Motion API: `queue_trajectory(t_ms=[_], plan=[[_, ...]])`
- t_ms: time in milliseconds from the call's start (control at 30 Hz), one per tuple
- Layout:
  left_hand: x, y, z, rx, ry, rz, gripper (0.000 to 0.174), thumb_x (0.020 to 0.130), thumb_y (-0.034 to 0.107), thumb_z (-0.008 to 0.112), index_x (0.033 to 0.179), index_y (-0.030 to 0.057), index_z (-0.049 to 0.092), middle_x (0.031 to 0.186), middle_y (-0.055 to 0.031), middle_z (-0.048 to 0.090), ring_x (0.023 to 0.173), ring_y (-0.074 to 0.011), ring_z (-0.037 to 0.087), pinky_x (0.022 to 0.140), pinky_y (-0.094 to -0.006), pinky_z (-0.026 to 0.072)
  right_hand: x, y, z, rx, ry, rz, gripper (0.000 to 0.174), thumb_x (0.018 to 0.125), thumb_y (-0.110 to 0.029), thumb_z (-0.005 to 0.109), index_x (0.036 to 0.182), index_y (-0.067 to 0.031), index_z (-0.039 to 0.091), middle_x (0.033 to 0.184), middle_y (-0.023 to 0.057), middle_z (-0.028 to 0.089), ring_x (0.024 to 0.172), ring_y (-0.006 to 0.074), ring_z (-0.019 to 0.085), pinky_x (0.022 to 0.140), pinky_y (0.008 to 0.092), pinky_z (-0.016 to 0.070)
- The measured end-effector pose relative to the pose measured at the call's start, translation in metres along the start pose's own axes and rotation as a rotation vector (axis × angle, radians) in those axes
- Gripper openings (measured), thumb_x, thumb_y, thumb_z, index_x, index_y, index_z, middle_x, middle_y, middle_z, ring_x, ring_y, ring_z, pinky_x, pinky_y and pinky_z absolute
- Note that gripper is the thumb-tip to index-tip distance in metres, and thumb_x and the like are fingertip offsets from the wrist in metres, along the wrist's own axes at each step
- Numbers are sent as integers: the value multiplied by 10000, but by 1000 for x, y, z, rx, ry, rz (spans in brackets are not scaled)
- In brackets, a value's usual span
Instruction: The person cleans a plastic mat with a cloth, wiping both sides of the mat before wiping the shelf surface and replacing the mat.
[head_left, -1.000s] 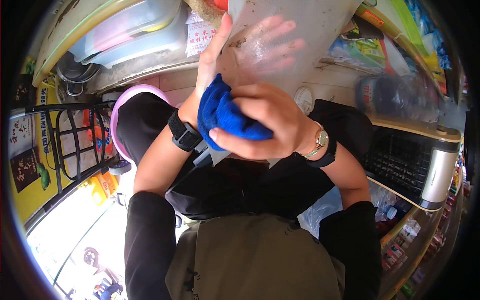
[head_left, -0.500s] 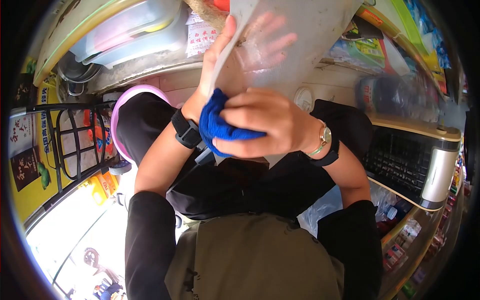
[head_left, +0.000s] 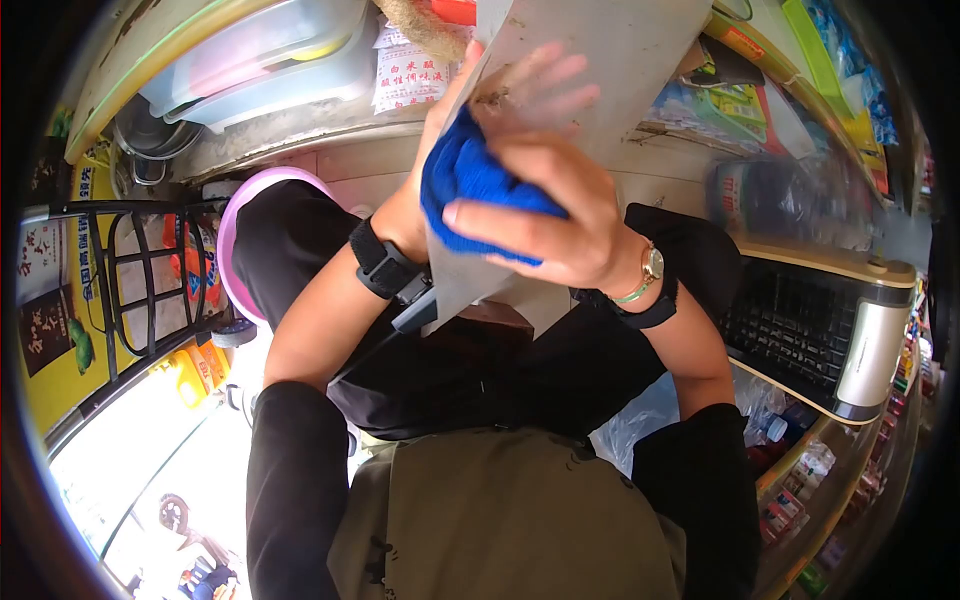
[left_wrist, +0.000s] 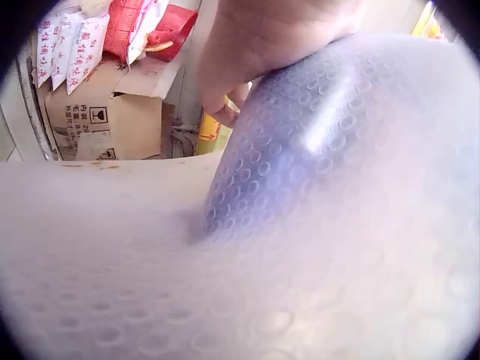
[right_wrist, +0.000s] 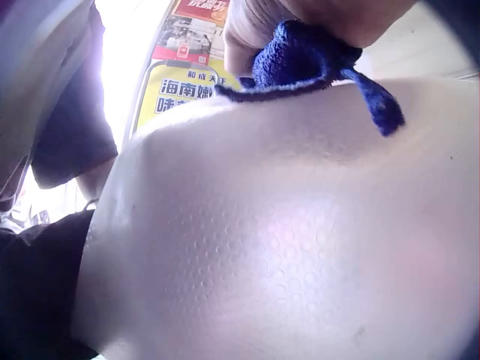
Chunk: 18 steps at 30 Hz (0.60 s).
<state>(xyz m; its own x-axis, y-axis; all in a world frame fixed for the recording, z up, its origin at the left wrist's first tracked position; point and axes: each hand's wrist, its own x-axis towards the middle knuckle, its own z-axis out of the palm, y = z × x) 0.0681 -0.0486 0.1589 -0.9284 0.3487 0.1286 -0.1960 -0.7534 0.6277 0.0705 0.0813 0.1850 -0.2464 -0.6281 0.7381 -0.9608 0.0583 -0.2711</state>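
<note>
A translucent plastic sheet with a pattern of small raised rings and dark specks hangs over the person's lap. Behind it, the left hand supports the sheet with straight fingers, which show blurred through the plastic. The right hand grips a bunched blue cloth and presses it on the near face, opposite the left palm. In the left wrist view, blue shows through the ringed sheet. Loose ends of the blue cloth stick out below the right hand in the right wrist view.
White packets with red print and clear plastic bins stand beyond the hands at left. A pink round rim circles the left knee. To the right are a large water bottle and a black-and-silver appliance.
The right hand with the blue cloth has slid down slightly, then up and rightward along the sheet. The left hand and the sheet's left edge have shifted a little to the right.
</note>
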Motion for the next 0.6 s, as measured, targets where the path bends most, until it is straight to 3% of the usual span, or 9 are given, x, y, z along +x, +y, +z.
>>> queue_trajectory(t_ms=[100,233,267,300,433,600], plan=[[1,8,2,35,35,-29,816,933,652,309,1458,28,277,1482,-132,347,1351,-288,357,1115,-429,285,-4,-4,-1,161,-81,-77,336,648,-126,754,980,-164,720,929,95,590,795,284,632,674,375,546],[2,8,2,-64,43,-88,859,903,683,355,1462,38,263,1495,-128,319,1361,-289,339,1107,-456,297,-11,0,-11,61,-144,-55,364,624,-116,748,984,-151,713,952,109,601,798,280,631,659,362,535],[2,8,1,-88,55,-99,852,901,684,360,1454,39,282,1477,-125,348,1348,-283,357,1100,-451,306,-6,2,-21,18,-182,39,407,589,-89,767,988,-145,711,992,125,609,842,294,625,698,371,528],[2,8,1,-113,66,-112,846,899,684,365,1445,41,301,1458,-122,377,1335,-277,375,1094,-447,315,-7,8,-23,-79,-132,80,335,638,-123,744,965,-161,679,961,91,582,812,263,611,694,381,514],[3,5,3,-98,142,-142,812,895,681,391,1408,52,380,1390,-104,465,1280,-249,435,1073,-422,337,-13,25,-34,-323,25,189,522,523,-72,809,1022,-155,680,1001,113,581,852,296,605,720,384,517],[4,0,1,-94,123,-72,786,882,680,434,1373,66,434,1325,-93,514,1209,-218,493,1029,-407,387,-12,17,-28,-360,166,286,501,568,-2,775,1044,-113,663,1006,126,604,899,314,605,763,389,517]])
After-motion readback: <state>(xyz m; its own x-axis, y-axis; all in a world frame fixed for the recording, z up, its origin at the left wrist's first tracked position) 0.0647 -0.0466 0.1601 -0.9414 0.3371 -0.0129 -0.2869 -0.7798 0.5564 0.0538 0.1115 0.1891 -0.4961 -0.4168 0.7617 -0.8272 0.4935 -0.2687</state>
